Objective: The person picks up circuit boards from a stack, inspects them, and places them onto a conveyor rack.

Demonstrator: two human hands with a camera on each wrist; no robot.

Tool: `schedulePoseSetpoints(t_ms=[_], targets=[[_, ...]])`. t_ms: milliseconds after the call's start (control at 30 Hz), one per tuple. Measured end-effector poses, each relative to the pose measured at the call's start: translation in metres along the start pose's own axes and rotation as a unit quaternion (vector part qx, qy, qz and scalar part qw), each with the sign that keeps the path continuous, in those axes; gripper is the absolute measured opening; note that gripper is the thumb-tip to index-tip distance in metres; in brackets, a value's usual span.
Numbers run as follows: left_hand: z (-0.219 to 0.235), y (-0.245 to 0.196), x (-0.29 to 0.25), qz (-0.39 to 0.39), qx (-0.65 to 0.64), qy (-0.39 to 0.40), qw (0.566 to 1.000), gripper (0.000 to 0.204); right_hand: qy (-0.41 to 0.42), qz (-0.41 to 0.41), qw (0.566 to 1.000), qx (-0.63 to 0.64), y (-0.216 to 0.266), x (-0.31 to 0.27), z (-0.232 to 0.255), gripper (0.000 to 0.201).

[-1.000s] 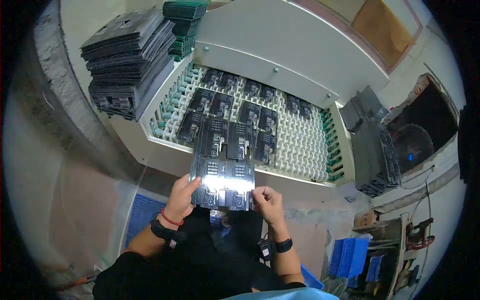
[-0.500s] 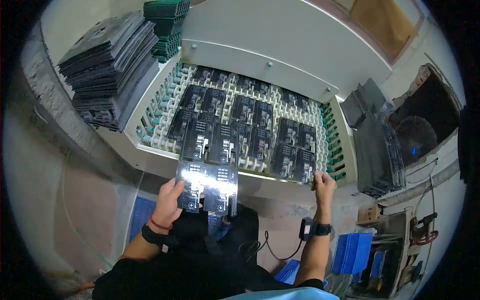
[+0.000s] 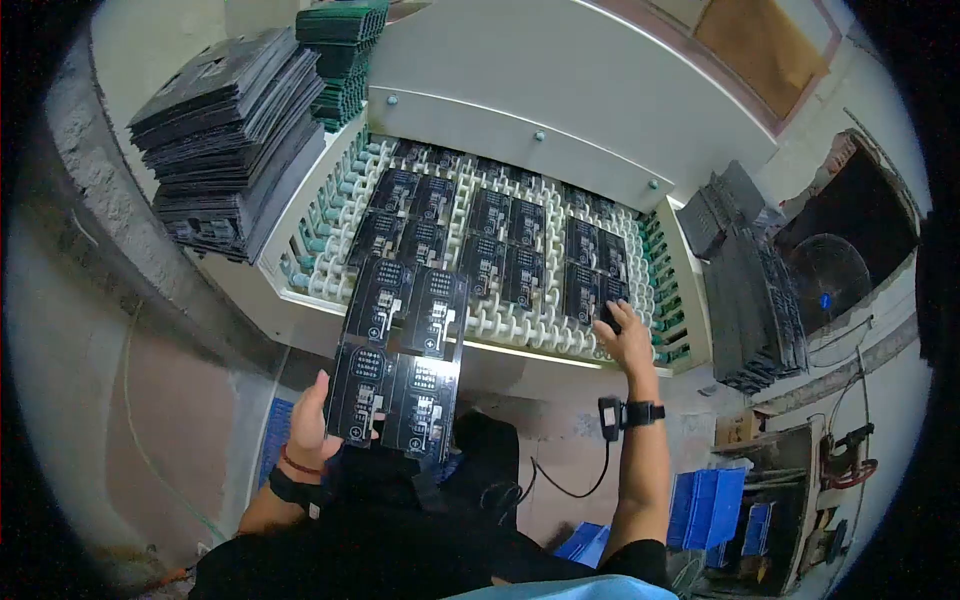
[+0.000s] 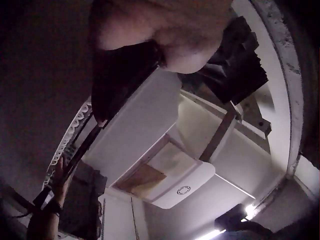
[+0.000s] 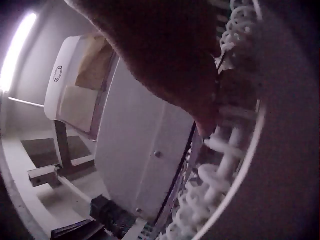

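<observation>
My left hand (image 3: pixel 310 430) holds several black circuit board panels (image 3: pixel 425 395) with white markings, fanned out in front of the body. The thumb stands at their left edge and fingers pass underneath, partly hidden. In the left wrist view the hand (image 4: pixel 165 35) covers part of a dark panel. At the right front of the roller conveyor (image 3: pixel 520 330), my right hand (image 3: pixel 630 345) has its fingers spread on the near corner of another circuit board panel (image 3: pixel 583 295) lying flat on the white rollers. The right wrist view shows the hand (image 5: pixel 165 65) dark over the rollers.
More panels (image 3: pixel 490 215) lie in rows on the rollers. A tall stack of dark boards (image 3: pixel 220 130) and green racks (image 3: pixel 340 70) stand left; another dark stack (image 3: pixel 745 290) stands right. A white machine cover (image 3: pixel 560 90) rises behind. Blue bins (image 3: pixel 705 505) sit lower right.
My right hand left the held panels and moved right to the conveyor, where a panel now lies at the right. The panels in my left hand came lower and tilted. Panels on the rollers shifted toward the back.
</observation>
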State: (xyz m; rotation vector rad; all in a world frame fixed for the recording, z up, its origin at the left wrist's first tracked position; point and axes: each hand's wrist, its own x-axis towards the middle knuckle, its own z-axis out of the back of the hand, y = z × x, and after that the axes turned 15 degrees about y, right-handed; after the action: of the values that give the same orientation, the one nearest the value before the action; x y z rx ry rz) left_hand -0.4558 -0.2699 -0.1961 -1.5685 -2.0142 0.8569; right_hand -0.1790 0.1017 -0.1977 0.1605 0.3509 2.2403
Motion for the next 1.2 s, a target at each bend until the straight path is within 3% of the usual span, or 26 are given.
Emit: schedulePoseSetpoints(t_ms=[133, 167, 200, 267, 300, 333, 400, 467, 567, 600, 633, 667, 733, 1200], targets=[[0.005, 0.008, -0.006, 0.007, -0.026, -0.019, 0.999, 0.049, -0.002, -0.003, 1.0, -0.006, -0.001, 0.006, 0.012, 0.05], [0.002, 0.005, -0.007, 0.009, -0.021, -0.019, 1.0, 0.046, -0.048, 0.01, 0.999, -0.008, 0.005, 0.0, 0.011, 0.044], [-0.003, 0.003, -0.008, 0.003, -0.025, -0.028, 0.999, 0.046, -0.041, 0.018, 0.999, -0.01, 0.015, -0.01, 0.013, 0.044], [-0.01, -0.001, -0.011, 0.009, -0.032, -0.019, 0.999, 0.042, -0.05, 0.028, 0.997, 0.051, 0.041, -0.035, 0.013, 0.037], [-0.002, 0.002, -0.008, 0.021, -0.056, -0.021, 0.998, 0.04, -0.002, 0.018, 0.982, 0.188, 0.053, -0.046, 0.004, 0.033], [-0.01, -0.002, -0.007, 0.024, -0.044, -0.024, 0.998, 0.041, 0.049, 0.001, 0.946, 0.321, 0.065, -0.059, -0.01, 0.03], [0.004, 0.007, -0.002, 0.012, -0.06, 0.017, 0.998, 0.038, 0.088, 0.061, 0.9, 0.422, 0.086, -0.085, -0.05, 0.025], [0.005, 0.013, 0.005, 0.0, -0.069, -0.006, 0.998, 0.033, 0.166, 0.068, 0.819, 0.545, 0.123, -0.112, -0.071, 0.021], [0.013, 0.023, 0.009, 0.0, -0.077, -0.027, 0.997, 0.025, 0.215, 0.06, 0.712, 0.666, 0.157, -0.126, -0.092, 0.014], [0.012, 0.022, 0.011, 0.01, -0.075, -0.023, 0.997, 0.023, 0.218, 0.061, 0.709, 0.667, 0.163, -0.126, -0.094, 0.014], [-0.003, 0.015, 0.006, -0.022, 0.077, -0.043, 0.996, 0.023, 0.218, 0.041, 0.715, 0.663, 0.168, -0.126, -0.094, 0.014], [0.0, 0.017, 0.007, -0.023, 0.079, -0.045, 0.996, 0.023, 0.217, 0.021, 0.72, 0.659, 0.171, -0.126, -0.094, 0.014], [0.01, 0.023, 0.012, 0.003, -0.07, -0.03, 0.997, 0.025, 0.209, 0.015, 0.724, 0.657, 0.174, -0.126, -0.096, 0.013], [0.018, 0.027, 0.021, -0.017, -0.083, -0.044, 0.995, 0.026, 0.187, -0.029, 0.743, 0.642, 0.184, -0.118, -0.089, 0.015]])
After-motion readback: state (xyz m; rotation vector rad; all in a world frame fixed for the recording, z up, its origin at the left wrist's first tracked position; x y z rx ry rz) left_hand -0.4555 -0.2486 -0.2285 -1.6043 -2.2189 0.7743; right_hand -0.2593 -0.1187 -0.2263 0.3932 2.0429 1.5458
